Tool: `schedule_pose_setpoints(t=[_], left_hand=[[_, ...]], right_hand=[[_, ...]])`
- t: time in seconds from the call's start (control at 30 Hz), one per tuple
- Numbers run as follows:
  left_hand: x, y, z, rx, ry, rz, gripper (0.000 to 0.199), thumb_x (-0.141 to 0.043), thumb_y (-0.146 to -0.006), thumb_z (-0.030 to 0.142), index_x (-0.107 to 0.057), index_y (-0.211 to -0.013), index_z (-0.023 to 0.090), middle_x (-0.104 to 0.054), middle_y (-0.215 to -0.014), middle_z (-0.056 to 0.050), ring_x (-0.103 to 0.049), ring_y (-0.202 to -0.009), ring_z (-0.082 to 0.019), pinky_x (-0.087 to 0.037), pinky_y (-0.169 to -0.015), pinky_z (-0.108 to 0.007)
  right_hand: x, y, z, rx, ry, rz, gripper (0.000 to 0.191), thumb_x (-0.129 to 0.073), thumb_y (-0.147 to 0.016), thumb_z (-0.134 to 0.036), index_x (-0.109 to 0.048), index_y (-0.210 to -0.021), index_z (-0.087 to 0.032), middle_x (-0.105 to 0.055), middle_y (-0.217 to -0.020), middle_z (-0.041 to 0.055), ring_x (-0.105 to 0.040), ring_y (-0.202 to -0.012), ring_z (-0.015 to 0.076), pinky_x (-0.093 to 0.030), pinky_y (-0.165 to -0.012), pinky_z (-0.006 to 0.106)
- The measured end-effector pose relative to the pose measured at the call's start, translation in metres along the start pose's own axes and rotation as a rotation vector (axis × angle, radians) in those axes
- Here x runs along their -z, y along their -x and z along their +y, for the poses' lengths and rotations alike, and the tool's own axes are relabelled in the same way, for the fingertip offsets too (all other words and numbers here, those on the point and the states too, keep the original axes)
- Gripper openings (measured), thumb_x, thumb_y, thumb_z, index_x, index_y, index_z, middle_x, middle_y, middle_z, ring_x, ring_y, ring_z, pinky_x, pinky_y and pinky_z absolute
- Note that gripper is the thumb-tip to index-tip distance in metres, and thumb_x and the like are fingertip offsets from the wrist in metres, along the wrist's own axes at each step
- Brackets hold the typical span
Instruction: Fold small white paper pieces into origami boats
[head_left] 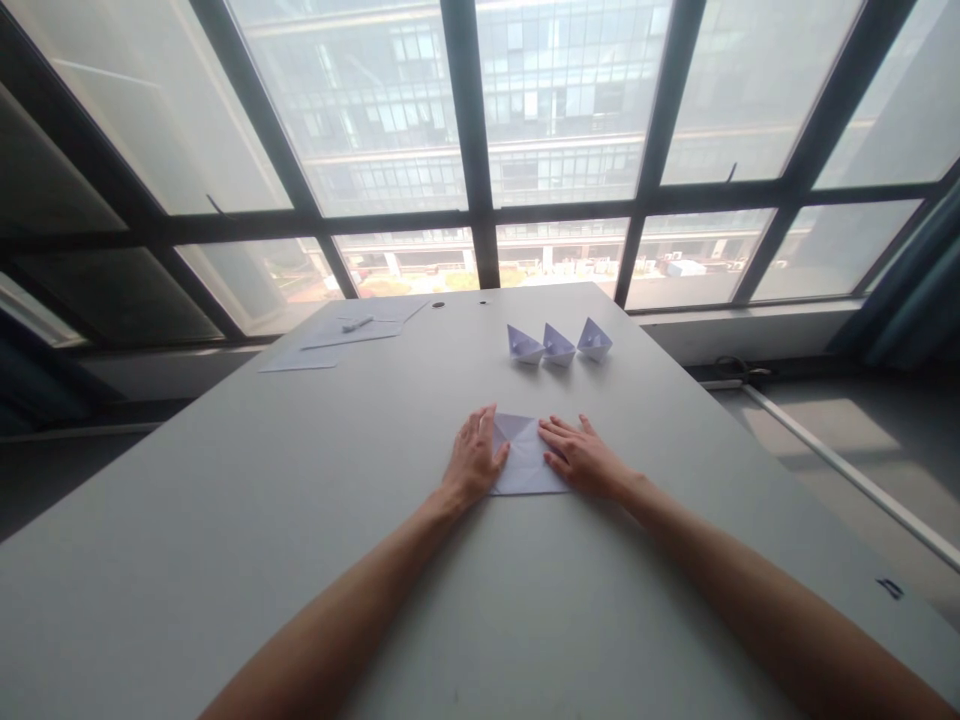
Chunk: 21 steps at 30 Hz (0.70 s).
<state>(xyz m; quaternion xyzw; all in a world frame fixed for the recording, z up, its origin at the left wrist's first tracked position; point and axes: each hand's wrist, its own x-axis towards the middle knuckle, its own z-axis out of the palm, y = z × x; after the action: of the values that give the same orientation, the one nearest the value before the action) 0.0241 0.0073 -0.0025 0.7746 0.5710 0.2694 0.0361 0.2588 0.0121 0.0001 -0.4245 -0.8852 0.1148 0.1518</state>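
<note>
A square sheet of white paper (525, 470) with crease lines lies flat on the table between my hands. My left hand (474, 458) rests along its left edge, fingers stretched forward and thumb on the paper. Across from it, my right hand (581, 455) lies palm down over the right edge, its fingers spread and pointing inward. Both hands cover the paper's side edges. Beyond them stand three folded paper boats, a left one (524, 346), a middle one (558, 346) and a right one (595, 341), each with a raised point.
Loose white sheets (367, 340) lie at the table's far left with a small white object (358, 324) on top. The white table (337, 560) reaches to large framed windows (480, 150). A dark mark (890, 588) shows near the right edge.
</note>
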Motion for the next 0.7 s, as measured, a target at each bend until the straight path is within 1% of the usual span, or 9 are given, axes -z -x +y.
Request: schedule_pose_setpoints(t=[0.07,0.13,0.2,0.27,0.3,0.4,0.53,0.63,0.7], left_hand=[[0.005,0.0,0.005,-0.074,0.126,0.04,0.069,-0.055,-0.089,0.024,-0.026,-0.151,0.019,-0.047,-0.142,-0.014,-0.045,-0.132,-0.025,-0.038,-0.112,-0.04],[0.009,0.001,0.012,-0.14,0.242,0.037,0.064,-0.053,-0.091,0.025,-0.028,-0.151,0.022,-0.054,-0.134,-0.01,-0.051,-0.126,-0.022,-0.041,-0.109,-0.037],[0.01,0.003,0.019,-0.199,0.327,-0.028,0.048,-0.049,-0.096,0.029,-0.042,-0.143,0.023,-0.063,-0.122,-0.008,-0.058,-0.116,-0.021,-0.045,-0.103,-0.034],[0.01,0.005,0.024,-0.243,0.347,-0.125,0.032,-0.043,-0.1,0.033,-0.06,-0.125,0.023,-0.068,-0.11,-0.006,-0.063,-0.105,-0.02,-0.048,-0.096,-0.032],[0.009,0.006,0.026,-0.254,0.334,-0.163,0.031,-0.042,-0.1,0.034,-0.066,-0.115,0.023,-0.07,-0.105,-0.006,-0.064,-0.1,-0.02,-0.049,-0.093,-0.031],[0.008,0.007,0.028,-0.254,0.281,-0.195,0.032,-0.044,-0.099,0.035,-0.072,-0.101,0.022,-0.071,-0.094,-0.006,-0.065,-0.09,-0.02,-0.05,-0.085,-0.03],[0.011,0.008,0.03,-0.248,0.277,-0.179,0.028,-0.047,-0.097,0.033,-0.073,-0.101,0.022,-0.071,-0.091,-0.005,-0.064,-0.083,-0.018,-0.05,-0.079,-0.029],[0.013,0.008,0.03,-0.252,0.309,-0.197,0.027,-0.05,-0.095,0.032,-0.074,-0.1,0.022,-0.072,-0.092,-0.005,-0.065,-0.082,-0.018,-0.051,-0.078,-0.028],[0.011,0.006,0.028,-0.201,0.38,-0.196,0.027,-0.05,-0.094,0.033,-0.074,-0.098,0.021,-0.074,-0.092,-0.004,-0.066,-0.08,-0.018,-0.052,-0.076,-0.027]], right_hand=[[0.0,0.0,0.0,-0.001,0.0,0.001,0.05,-0.04,-0.099,-0.033,-0.041,-0.148,-0.021,-0.039,-0.154,0.0123,-0.029,-0.145,0.0271,-0.007,-0.116,0.062],[0.0,0.0,-0.001,-0.003,0.003,0.007,0.051,-0.041,-0.099,-0.033,-0.041,-0.148,-0.021,-0.039,-0.154,0.0128,-0.029,-0.145,0.0275,-0.008,-0.116,0.062],[0.0,0.0,-0.001,0.0,0.005,0.012,0.051,-0.041,-0.099,-0.033,-0.04,-0.148,-0.021,-0.039,-0.154,0.0127,-0.029,-0.145,0.0274,-0.009,-0.116,0.062],[-0.001,0.0,0.0,0.0,0.005,0.009,0.05,-0.04,-0.098,-0.031,-0.04,-0.148,-0.022,-0.039,-0.154,0.0119,-0.029,-0.145,0.0268,-0.011,-0.116,0.063],[-0.001,0.0,0.0,-0.003,0.004,0.005,0.05,-0.039,-0.098,-0.029,-0.041,-0.148,-0.023,-0.039,-0.154,0.0113,-0.03,-0.145,0.0264,-0.011,-0.115,0.063],[-0.002,0.0,0.002,-0.011,-0.005,-0.007,0.05,-0.037,-0.097,-0.023,-0.042,-0.147,-0.024,-0.039,-0.154,0.0104,-0.029,-0.145,0.0254,-0.012,-0.116,0.062],[-0.003,0.0,0.004,-0.013,-0.024,0.0,0.051,-0.035,-0.097,-0.022,-0.041,-0.148,-0.023,-0.039,-0.154,0.0102,-0.029,-0.145,0.0247,-0.012,-0.116,0.061],[-0.002,0.0,0.004,-0.002,-0.018,0.0,0.048,-0.036,-0.098,-0.023,-0.046,-0.144,-0.025,-0.04,-0.154,0.0094,-0.03,-0.145,0.0262,-0.014,-0.115,0.062],[-0.001,0.0,0.003,0.007,-0.011,0.002,0.046,-0.038,-0.097,-0.022,-0.05,-0.141,-0.027,-0.041,-0.153,0.0091,-0.031,-0.144,0.0272,-0.014,-0.114,0.064]])
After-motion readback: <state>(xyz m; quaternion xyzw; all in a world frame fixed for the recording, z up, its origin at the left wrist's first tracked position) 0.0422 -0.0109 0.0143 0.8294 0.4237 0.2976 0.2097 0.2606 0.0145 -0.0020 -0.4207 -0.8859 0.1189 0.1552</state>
